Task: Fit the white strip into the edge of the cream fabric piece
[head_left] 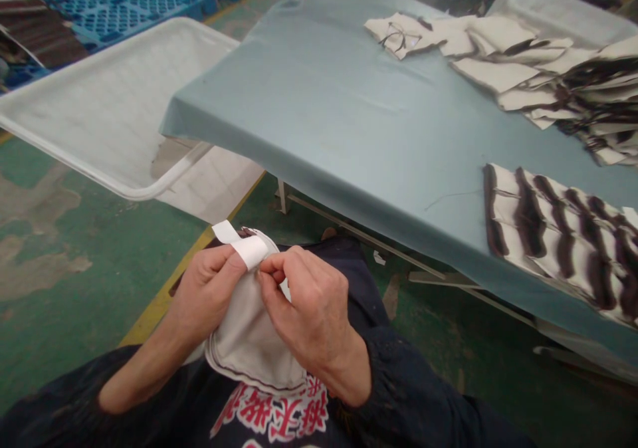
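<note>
Grip of both hands is closed, thumb against fingers, at the top edge of a pale fabric piece [246,341] held over the lap, just below the near edge of the desk [339,122]. The left hand [209,295] pinches a white strip [246,247] that folds over that edge, one end of it sticking up to the left. The right hand [309,315] pinches the fabric piece itself right beside the strip, its fingers covering part of the cloth. A dark line of trim runs along the lower curve of the piece, which lies against a dark garment with red-and-white characters [279,415].

A teal cover is spread over the desk. On its right side sits a fanned row of pale pieces with dark bands [558,235], and farther back a loose pile of similar pieces [523,69], well apart from the hands. A grey tub [548,9] stands behind the pile. To the left, a large white tub [100,109] stands on the green floor [74,248], its corner tucked under the desk's overhang. Blue pallets [124,9] lie beyond it, and a yellow line [154,308] runs across the floor beside the left forearm.
</note>
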Available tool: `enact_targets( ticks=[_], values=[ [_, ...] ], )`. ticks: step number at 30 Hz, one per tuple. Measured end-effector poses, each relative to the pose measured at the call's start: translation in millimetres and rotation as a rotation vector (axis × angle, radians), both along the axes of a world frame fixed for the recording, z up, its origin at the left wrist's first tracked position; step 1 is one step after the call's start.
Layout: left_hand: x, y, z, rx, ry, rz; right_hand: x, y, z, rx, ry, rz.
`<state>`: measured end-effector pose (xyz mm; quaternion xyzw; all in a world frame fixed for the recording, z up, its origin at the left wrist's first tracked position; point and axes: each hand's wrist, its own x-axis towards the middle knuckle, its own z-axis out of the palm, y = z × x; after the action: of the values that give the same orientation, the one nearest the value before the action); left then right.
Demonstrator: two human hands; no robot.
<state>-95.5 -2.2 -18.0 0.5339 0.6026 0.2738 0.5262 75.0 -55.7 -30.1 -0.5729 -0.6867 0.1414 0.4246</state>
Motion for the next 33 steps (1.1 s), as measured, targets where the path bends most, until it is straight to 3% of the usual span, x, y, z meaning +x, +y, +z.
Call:
enact_targets(
  ticks=[7, 9, 15, 22, 28, 33],
  values=[
    [3, -7, 1.6, 0.087, 0.075, -0.003, 1, 0, 1.6, -0.447, 0.318, -0.014],
    [6, -9, 1.9, 0.133, 0.092, 0.006, -1, 0, 1.6, -0.495, 0.338, -0.033],
    [11, -13, 0.8, 0.194, 0.125, 0.063, -8, -3, -10.8, -0.266, 0.133, -0.087],
    [4, -12, -16.0, -0.036, -0.004, 0.123, -12, -1, -34.1, -0.011, -0.233, 0.007],
    [12, -10, -20.5, -0.219, -0.217, 0.221, -7, 1, -35.9, 0.175, -0.126, 0.018],
    [20, -7, -18.3, -0.269, -0.326, 0.258, -4, 1, -32.4, 0.275, -0.078, 0.019]
  ],
)
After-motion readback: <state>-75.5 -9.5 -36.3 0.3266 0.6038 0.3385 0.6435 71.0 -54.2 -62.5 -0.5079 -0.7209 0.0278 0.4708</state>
